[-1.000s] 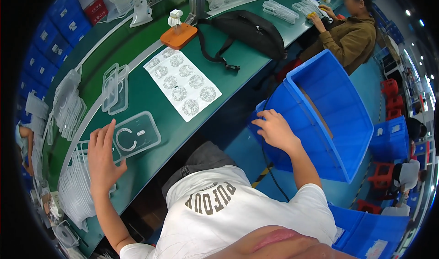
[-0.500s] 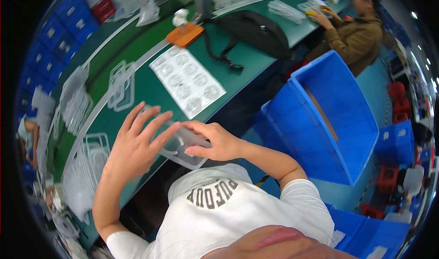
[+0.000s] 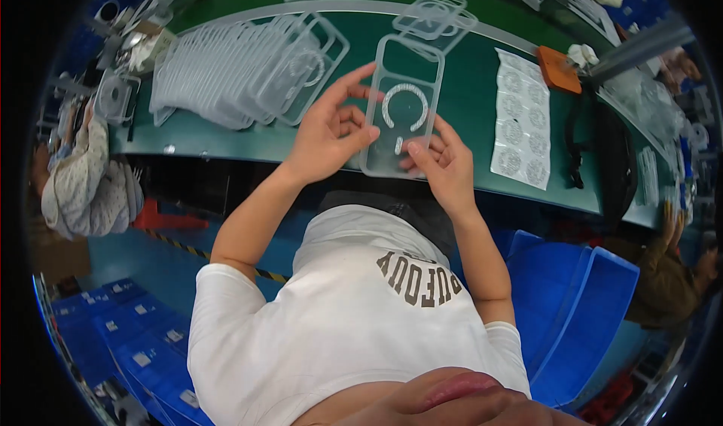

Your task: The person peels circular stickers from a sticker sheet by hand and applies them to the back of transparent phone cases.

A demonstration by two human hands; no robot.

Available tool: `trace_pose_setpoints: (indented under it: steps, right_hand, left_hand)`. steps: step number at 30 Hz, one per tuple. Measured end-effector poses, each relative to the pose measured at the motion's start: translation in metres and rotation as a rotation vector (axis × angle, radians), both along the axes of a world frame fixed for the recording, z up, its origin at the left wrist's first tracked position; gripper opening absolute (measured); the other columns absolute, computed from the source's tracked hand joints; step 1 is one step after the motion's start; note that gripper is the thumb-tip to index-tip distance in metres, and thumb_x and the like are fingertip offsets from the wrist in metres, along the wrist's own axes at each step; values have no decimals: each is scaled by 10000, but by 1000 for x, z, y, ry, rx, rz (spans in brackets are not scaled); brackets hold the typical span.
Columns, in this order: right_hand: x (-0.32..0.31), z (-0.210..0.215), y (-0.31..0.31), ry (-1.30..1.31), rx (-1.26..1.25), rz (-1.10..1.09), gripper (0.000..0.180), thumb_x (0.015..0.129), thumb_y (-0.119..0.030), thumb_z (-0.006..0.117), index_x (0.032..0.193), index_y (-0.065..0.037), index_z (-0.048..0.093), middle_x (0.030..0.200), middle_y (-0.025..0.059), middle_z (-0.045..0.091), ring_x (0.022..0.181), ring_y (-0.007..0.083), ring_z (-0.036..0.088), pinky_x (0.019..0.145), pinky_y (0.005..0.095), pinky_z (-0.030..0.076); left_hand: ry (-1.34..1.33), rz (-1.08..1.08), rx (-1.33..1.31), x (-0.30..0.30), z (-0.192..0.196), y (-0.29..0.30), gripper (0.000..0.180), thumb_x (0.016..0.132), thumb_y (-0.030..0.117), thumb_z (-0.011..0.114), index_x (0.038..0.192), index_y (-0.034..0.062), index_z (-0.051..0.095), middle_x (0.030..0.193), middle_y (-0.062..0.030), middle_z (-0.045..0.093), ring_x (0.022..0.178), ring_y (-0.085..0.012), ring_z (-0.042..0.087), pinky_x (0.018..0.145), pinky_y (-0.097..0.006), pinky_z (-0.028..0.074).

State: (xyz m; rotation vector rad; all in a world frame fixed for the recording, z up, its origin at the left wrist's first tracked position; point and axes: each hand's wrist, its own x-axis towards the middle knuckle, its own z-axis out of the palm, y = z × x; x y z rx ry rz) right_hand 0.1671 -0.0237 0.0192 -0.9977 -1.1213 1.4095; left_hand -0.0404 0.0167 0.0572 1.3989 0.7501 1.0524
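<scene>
Both hands have come forward from half a second ago and now hold a clear phone case [image 3: 401, 106] flat over the green table [image 3: 474, 95] near its front edge, the left hand [image 3: 331, 132] pinching its left side and the right hand [image 3: 444, 162] gripping its lower right corner. Bare tabletop lies open between a fanned row of clear cases [image 3: 241, 72] to the left and a white sticker sheet [image 3: 523, 129] to the right. Fisheye bending blurs the far table, and a blue bin [image 3: 580, 321] below right is partly cut off.
</scene>
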Motion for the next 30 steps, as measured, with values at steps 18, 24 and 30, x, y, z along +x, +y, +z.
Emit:
trace_pose_setpoints:
  steps: [18, 24, 30]
  right_hand:
    - [67, 11, -26, -871, 595, -397, 220, 808, 27, 713, 1026, 18, 684, 1101, 158, 680, 955, 269, 673, 824, 348, 533]
    - [121, 16, -42, -1519, 523, -454, 837, 770, -474, 779, 1410, -33, 471, 1484, 176, 445, 1398, 354, 378, 1142, 515, 244]
    - [115, -22, -73, -1603, 362, -306, 689, 774, -329, 776, 1404, -183, 538, 1493, 99, 456, 1400, 303, 390, 1146, 504, 255]
  left_hand:
    - [1269, 715, 1021, -33, 13, 37, 515, 726, 172, 767, 1228, 183, 656, 1357, -21, 541, 1265, -285, 439, 976, -455, 330]
    - [1041, 294, 1021, 24, 7, 30, 593, 728, 208, 779, 1292, 167, 599, 1396, -57, 501, 1281, -300, 439, 994, -458, 335]
    - [785, -140, 933, 85, -20, 9, 598, 740, 175, 767, 1310, 148, 590, 1391, -87, 519, 1293, -305, 462, 1058, -455, 311]
